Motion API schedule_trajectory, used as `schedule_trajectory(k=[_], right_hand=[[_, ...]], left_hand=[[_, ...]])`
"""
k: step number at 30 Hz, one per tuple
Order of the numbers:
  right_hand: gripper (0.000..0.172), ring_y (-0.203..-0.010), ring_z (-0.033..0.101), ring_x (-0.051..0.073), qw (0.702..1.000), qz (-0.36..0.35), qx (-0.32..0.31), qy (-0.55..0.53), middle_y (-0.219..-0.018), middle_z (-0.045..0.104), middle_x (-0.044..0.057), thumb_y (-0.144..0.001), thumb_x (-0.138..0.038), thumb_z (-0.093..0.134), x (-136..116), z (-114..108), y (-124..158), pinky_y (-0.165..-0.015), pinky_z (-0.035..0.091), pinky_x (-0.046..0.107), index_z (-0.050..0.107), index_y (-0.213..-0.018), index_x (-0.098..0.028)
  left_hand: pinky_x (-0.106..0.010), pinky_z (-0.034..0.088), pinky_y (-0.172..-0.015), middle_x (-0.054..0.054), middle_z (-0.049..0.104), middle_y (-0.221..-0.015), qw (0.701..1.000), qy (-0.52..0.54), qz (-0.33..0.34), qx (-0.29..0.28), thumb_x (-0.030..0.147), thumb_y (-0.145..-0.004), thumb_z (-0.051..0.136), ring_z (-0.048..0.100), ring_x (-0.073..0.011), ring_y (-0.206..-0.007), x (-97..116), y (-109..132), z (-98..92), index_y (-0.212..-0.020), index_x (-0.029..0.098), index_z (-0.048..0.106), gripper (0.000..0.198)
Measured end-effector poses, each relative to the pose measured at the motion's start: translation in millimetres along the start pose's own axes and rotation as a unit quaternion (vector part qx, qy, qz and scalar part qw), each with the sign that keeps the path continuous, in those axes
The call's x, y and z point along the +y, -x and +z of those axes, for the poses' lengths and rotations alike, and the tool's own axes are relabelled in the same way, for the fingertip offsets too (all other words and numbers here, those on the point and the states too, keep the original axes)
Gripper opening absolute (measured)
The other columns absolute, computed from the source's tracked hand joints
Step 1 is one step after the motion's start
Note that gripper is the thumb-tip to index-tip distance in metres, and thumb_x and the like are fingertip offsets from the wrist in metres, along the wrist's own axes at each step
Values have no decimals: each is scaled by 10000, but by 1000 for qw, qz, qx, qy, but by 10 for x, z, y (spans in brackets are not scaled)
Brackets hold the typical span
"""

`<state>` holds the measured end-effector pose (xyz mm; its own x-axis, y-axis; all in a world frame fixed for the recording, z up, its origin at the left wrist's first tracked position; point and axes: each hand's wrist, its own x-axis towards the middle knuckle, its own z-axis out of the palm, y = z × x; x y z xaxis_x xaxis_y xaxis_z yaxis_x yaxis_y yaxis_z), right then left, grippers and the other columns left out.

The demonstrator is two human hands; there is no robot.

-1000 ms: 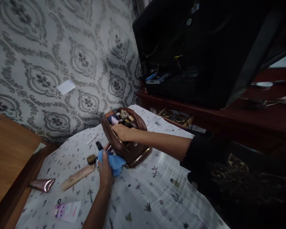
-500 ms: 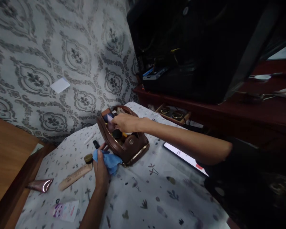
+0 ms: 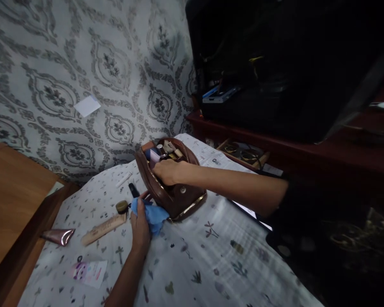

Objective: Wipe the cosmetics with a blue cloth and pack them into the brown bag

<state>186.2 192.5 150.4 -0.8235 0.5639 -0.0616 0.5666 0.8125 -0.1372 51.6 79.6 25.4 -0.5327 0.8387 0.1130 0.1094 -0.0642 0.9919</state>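
An open brown zip bag point(image 3: 185, 198) stands on the patterned white cloth, filled with cosmetics. My right hand point(image 3: 167, 172) reaches down into it, its fingers hidden among the contents. Inside, a bottle with a shiny cap point(image 3: 161, 150) and a pale lilac item point(image 3: 154, 157) show beside that hand. My left hand point(image 3: 141, 228) grips a crumpled blue cloth point(image 3: 156, 215) against the near left side of the bag. Close to the left hand lie a small black item point(image 3: 133, 190), a round jar with an olive lid point(image 3: 122, 207) and a beige tube point(image 3: 104, 230).
Farther left are a shiny pink tube point(image 3: 60, 237), a white and purple packet point(image 3: 90, 273) and a thin white tube point(image 3: 124, 179). A phone point(image 3: 248, 211) lies partly under my right forearm. Behind stand a dark television point(image 3: 275, 64) and an open drawer point(image 3: 243, 154).
My right hand has gone deeper into the bag, and a round black item seen below it earlier is now hidden. The left hand still holds the blue cloth. The view has shifted slightly.
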Motion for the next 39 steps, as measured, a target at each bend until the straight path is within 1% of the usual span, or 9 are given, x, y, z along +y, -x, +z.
schedule_trajectory(k=[5, 10, 16, 18, 22, 26, 31, 35, 39], right_hand=[[416, -958, 693, 322, 995, 8, -62, -78, -1048, 730, 155, -672, -128, 759, 89, -44, 16, -775, 542, 365, 725, -1085, -91], [318, -793, 669, 198, 964, -69, -138, -217, -817, 734, 29, -591, -156, 794, 169, -17, 58, -705, 499, 262, 758, -906, -133], [365, -702, 621, 162, 947, -104, -228, -199, -762, 698, 0, -601, -162, 769, 233, -6, -14, -635, 445, 236, 733, -959, -99], [302, -695, 602, 155, 954, -118, -206, -180, -739, 680, -4, -644, -164, 746, 263, -23, -34, -637, 425, 233, 731, -936, -89], [113, -643, 536, 133, 977, -135, -117, -119, -663, 629, 5, -766, -81, 626, 319, -71, -21, -621, 371, 241, 725, -816, -62], [232, -586, 468, 109, 980, -155, -67, -105, -608, 581, -13, -805, 24, 516, 362, -76, 19, -595, 335, 238, 714, -737, -77], [286, -709, 556, 127, 973, -162, -15, -165, -746, 671, 4, -762, 65, 528, 380, -11, 60, -647, 370, 218, 737, -833, -116], [291, -736, 588, 144, 982, -145, -25, -117, -817, 697, 35, -791, 40, 520, 360, 12, 131, -643, 379, 231, 729, -914, -119], [246, -770, 619, 167, 988, -112, 11, -103, -851, 708, 66, -864, -31, 503, 328, -9, 240, -659, 397, 248, 716, -952, -117]], left_hand=[[-356, 515, -934, -87, 715, -1145, 1000, 0, -7, -5, 663, -848, 531, 654, -245, -1062, -86, -20, -28, -1166, 192, 689, 590], [-345, 503, -944, -69, 708, -1140, 999, -35, -2, 18, 646, -857, 524, 642, -244, -1075, -95, -24, -38, -1138, 194, 694, 558], [-345, 513, -914, -58, 710, -1118, 996, -86, -8, 31, 644, -871, 484, 642, -239, -1048, -76, -17, -44, -1138, 199, 692, 558], [-343, 516, -909, -55, 713, -1105, 996, -83, -10, 21, 644, -873, 478, 646, -235, -1040, -73, -18, -52, -1137, 205, 695, 557], [-330, 527, -864, -52, 714, -1099, 995, -89, -18, 32, 662, -863, 489, 652, -227, -998, -75, -30, -68, -1130, 209, 691, 564], [-324, 532, -842, -61, 719, -1062, 997, -77, -4, 27, 677, -856, 492, 655, -222, -965, -65, -41, -66, -1103, 198, 693, 575], [-321, 536, -840, -56, 723, -1019, 996, -83, 9, 19, 672, -860, 490, 661, -215, -939, -34, -36, -62, -1081, 198, 701, 565], [-318, 535, -846, -60, 723, -1026, 997, -74, 6, 17, 657, -873, 489, 664, -213, -946, -47, -35, -67, -1107, 198, 698, 556], [-338, 532, -872, -58, 725, -1014, 999, -49, -13, 2, 658, -881, 477, 669, -218, -964, -106, -56, -70, -1122, 205, 697, 558]])
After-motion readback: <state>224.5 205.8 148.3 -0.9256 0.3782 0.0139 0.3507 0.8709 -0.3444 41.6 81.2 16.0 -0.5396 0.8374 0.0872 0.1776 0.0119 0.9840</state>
